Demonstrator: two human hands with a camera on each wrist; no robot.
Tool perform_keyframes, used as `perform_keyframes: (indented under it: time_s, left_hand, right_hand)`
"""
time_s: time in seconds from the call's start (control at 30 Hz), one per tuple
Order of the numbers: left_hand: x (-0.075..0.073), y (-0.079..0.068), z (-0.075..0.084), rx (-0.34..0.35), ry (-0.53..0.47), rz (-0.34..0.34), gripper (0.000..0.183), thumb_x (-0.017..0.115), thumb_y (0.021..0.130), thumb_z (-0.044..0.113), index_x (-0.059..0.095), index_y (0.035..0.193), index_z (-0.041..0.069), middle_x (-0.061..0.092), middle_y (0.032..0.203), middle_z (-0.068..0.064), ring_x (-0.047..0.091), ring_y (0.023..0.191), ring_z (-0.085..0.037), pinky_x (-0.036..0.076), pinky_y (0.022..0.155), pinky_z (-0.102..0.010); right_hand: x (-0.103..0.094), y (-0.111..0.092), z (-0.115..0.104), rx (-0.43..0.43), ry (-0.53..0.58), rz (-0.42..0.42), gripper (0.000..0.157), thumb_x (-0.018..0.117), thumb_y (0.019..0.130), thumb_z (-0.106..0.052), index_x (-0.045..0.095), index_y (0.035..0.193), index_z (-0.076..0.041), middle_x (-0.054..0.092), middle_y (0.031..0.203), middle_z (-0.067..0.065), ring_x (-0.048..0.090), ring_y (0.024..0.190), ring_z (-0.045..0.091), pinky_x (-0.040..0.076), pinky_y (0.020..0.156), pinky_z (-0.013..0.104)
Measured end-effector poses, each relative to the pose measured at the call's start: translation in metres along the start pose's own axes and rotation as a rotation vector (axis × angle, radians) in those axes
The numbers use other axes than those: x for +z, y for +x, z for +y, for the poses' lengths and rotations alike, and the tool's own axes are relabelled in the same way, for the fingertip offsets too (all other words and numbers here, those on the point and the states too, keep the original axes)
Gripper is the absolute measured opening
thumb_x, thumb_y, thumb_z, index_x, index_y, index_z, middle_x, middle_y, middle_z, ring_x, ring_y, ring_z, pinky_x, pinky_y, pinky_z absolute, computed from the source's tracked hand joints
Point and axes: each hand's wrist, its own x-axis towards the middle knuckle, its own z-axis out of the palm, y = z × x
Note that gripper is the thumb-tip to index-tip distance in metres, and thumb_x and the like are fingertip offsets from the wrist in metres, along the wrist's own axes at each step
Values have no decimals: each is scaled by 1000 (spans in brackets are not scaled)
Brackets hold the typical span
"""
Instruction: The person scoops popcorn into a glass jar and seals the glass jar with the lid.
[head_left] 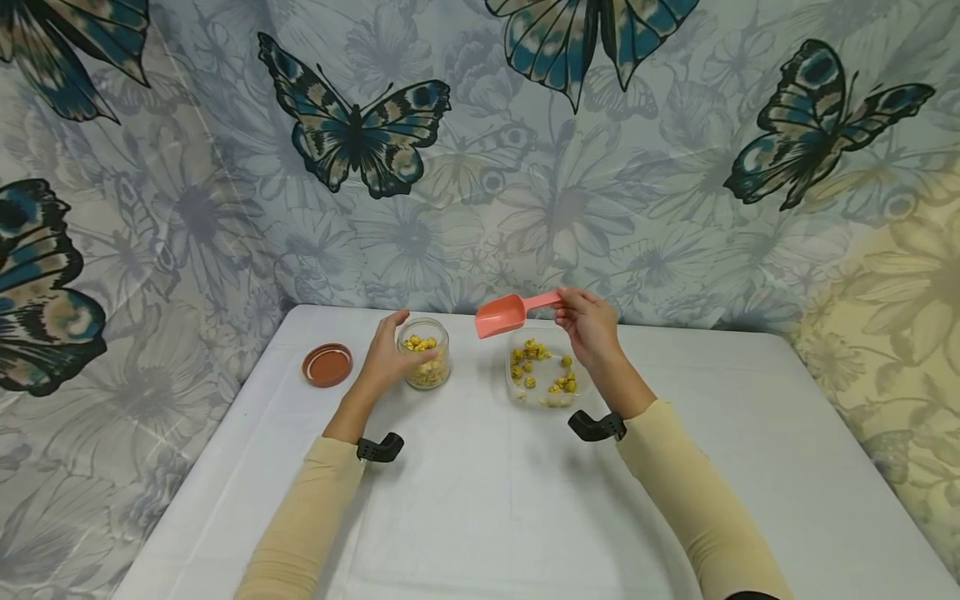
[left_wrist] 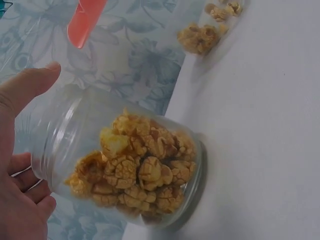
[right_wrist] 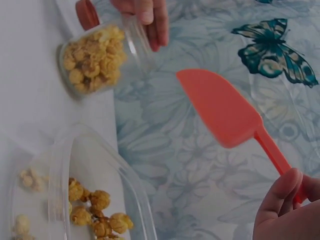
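Observation:
A clear glass jar (head_left: 429,371), partly filled with caramel popcorn (left_wrist: 145,170), stands upright on the table. Around its mouth my left hand (head_left: 390,354) is loosely spread; in the left wrist view the thumb is apart from the glass and the fingers are beside the rim. Whether those fingers touch the jar I cannot tell. My right hand (head_left: 588,329) grips the handle of a pink scoop (head_left: 501,316), raised above the table between jar and container. No popcorn shows in the scoop. Below and beside that hand sits a clear plastic container (right_wrist: 142,205) with scattered popcorn pieces.
A reddish-brown round lid (head_left: 327,365) lies left of the jar. The white-covered table (head_left: 480,500) ends at a butterfly-patterned cloth backdrop (head_left: 465,192). Dark bands with a projecting piece are on both wrists.

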Motion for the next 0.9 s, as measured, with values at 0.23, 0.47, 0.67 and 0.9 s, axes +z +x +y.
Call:
perform_keyframes:
  time_s: [0.23,0.47,0.67,0.9]
  left_hand:
    - [1,2,8,45,12,-9,93,81,78,35,29,151,10,28,156,-15,27,146,-35,25,118,-58]
    - [6,2,17,107,-6,-40,91,80,79,33,29,151,11,26,157,-13,23,148,-34,22,119,-59]
    - [12,0,25,167,-36,-72,91,80,79,34,30,151,13,26,159,-8,23,149,-30,22,120,-57]
    - [23,-3,32,236,-42,-83,86,81,80,28,34,150,11,29,158,-10,24,148,-30,22,120,-56]
  right_hand:
    - [-4,0,-3,-23,24,37,8,64,94,-10,69,89,-6,65,61,0,57,50,7,51,49,16]
    - [-9,-2,-5,-34,-4,65,14,66,93,-13,67,100,-2,65,63,0,57,51,7,51,50,15]
    - [-16,-2,-10,-53,-22,71,8,66,93,-14,70,89,-9,65,62,0,56,51,7,50,51,15]
    - [-25,-1,-14,-69,-2,91,9,67,92,-12,73,85,-9,65,61,0,55,49,8,49,47,16]
